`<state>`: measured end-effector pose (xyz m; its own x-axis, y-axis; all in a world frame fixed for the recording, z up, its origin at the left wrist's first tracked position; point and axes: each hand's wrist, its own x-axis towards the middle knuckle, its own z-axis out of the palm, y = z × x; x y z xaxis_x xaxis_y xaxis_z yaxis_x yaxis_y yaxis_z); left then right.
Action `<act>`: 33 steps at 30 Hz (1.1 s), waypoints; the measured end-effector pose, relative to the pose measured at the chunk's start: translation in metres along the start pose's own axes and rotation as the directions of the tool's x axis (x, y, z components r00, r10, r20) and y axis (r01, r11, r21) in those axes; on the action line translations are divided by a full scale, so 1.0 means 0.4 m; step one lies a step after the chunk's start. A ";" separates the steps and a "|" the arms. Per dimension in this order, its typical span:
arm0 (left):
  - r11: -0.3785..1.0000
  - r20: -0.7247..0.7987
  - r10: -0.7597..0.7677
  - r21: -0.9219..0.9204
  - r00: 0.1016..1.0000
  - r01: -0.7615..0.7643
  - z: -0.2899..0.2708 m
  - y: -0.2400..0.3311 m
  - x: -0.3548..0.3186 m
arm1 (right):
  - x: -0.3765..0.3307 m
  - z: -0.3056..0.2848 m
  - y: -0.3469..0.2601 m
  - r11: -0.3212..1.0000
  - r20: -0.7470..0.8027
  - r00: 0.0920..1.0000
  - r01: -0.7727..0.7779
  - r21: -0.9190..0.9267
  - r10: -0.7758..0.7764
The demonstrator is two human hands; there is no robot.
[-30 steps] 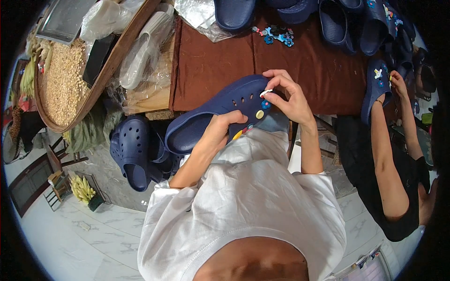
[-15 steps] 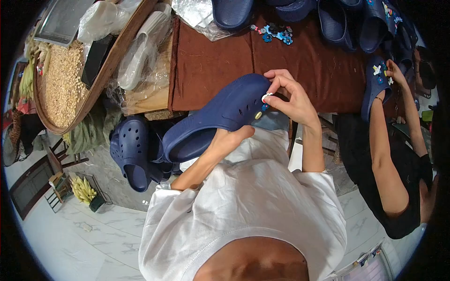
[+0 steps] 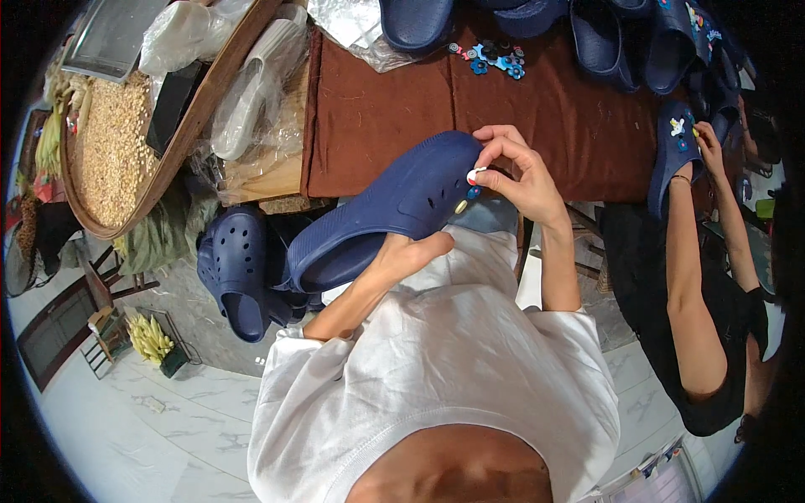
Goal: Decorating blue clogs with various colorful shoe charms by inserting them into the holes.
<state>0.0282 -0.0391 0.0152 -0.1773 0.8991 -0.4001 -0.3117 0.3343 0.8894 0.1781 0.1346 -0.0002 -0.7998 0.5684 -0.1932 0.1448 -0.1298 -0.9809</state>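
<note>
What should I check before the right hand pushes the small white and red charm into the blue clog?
1. Clog held steady: the left hand grips the blue clog from below. Ok.
2. Charm pinched: the right hand holds the white and red charm between its fingertips. Ok.
3. Charm at a hole: it sits at the toe, but the hole under it is hidden. Cannot tell.
4. Charms already on: a yellow charm and a blue charm sit just below, close by. Ok.
5. Spare charms near: a pile of blue charms lies on the brown cloth. Ok.
</note>
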 end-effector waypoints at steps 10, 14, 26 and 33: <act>0.986 -0.006 -0.100 -0.134 0.995 0.098 0.005 -0.013 0.010 | 0.010 0.020 0.020 0.995 -0.016 1.000 0.001 0.104 0.001; 0.986 -0.028 -0.055 -0.157 0.998 0.050 0.018 -0.020 0.009 | 0.005 0.021 0.010 0.984 0.043 0.997 -0.069 0.164 0.062; 1.000 0.001 0.009 0.013 1.000 -0.009 0.014 -0.002 0.014 | 0.001 0.034 0.003 0.997 0.004 0.999 -0.045 0.069 0.045; 0.981 0.023 -0.096 0.169 0.995 0.091 0.004 -0.010 0.019 | 0.001 0.039 -0.001 0.999 -0.026 0.999 -0.032 -0.016 0.032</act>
<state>0.0296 -0.0330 0.0089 -0.1251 0.8689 -0.4790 -0.1642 0.4580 0.8737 0.1685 0.1222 0.0006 -0.7791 0.5852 -0.2248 0.1798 -0.1350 -0.9744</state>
